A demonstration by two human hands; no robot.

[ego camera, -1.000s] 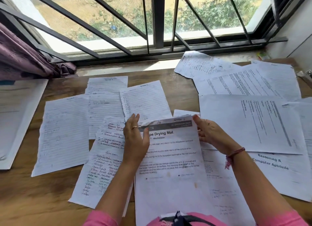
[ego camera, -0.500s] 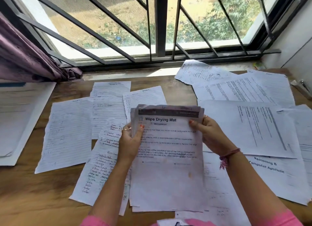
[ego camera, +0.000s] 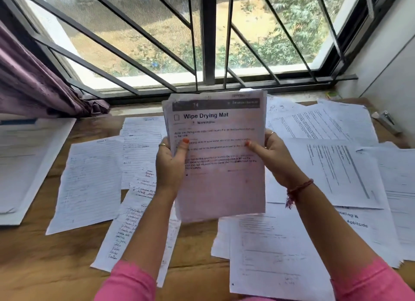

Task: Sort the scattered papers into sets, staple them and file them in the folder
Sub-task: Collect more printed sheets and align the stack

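A stack of printed sheets (ego camera: 220,188), its top page headed "Wipe Drying Mat", is held upright above the table. My left hand (ego camera: 169,166) grips its left edge, thumb on the front. My right hand (ego camera: 277,158) grips the right edge the same way. Handwritten lined papers (ego camera: 89,184) lie flat on the left of the wooden table (ego camera: 29,267). Printed papers (ego camera: 336,166) overlap on the right, one reading "Reasoning & ... Aptitude" (ego camera: 357,222). A white folder (ego camera: 27,166) lies at the far left. A stapler-like object (ego camera: 388,121) sits at the far right edge.
A barred window (ego camera: 208,42) runs along the far side of the table. A purple curtain (ego camera: 33,82) hangs at the left. A white wall (ego camera: 386,60) closes off the right side. More printed sheets (ego camera: 276,255) lie near the front edge.
Both hands have lifted the "Wipe Drying Mat" stack off the table and raised it upright toward the window. The view has tilted upward.
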